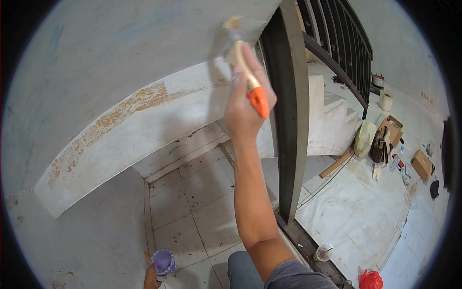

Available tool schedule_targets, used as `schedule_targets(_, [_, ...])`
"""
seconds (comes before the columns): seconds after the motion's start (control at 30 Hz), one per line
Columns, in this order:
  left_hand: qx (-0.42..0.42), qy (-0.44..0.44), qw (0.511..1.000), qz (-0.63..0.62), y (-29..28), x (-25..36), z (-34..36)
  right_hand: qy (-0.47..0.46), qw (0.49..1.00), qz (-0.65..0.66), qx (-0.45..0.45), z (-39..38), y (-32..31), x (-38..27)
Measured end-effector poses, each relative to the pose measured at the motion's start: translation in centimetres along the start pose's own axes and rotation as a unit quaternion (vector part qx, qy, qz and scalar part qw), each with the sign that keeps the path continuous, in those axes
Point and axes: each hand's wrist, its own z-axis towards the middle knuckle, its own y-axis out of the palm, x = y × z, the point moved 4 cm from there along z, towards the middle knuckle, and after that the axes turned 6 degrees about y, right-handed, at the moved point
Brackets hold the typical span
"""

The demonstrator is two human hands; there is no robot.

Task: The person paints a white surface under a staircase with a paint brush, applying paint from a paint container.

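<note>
My right hand (245,98) grips a paintbrush with a pale handle and orange end (258,101), raised against the pale grey wall surface (120,38) above. The bristles (232,23) are near that surface and slightly blurred. At the bottom left, my left hand (150,273) holds a purple paint container (163,261). Below the upper surface runs a white band (96,159) with flaking tan patches.
A dark metal post (296,125) stands beside my right arm, with railing and white steps (329,120) beyond. Bags (380,142), boxes (421,165), a bottle, a cup (323,252) and a red plastic bag (369,279) lie on the tiled floor (192,221).
</note>
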Motion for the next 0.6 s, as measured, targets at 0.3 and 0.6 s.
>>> schedule_targets(0.3, [0.003,-0.022,0.999,-0.031,-0.9,-0.7,1.0,0.017,0.996,0.011,0.087,1.3,-3.5,0.7])
schedule_targets(0.6, [-0.021,0.016,0.996,-0.081,-2.2,-1.3,1.6,0.001,1.0,0.028,-0.011,-0.6,-1.6,-0.7])
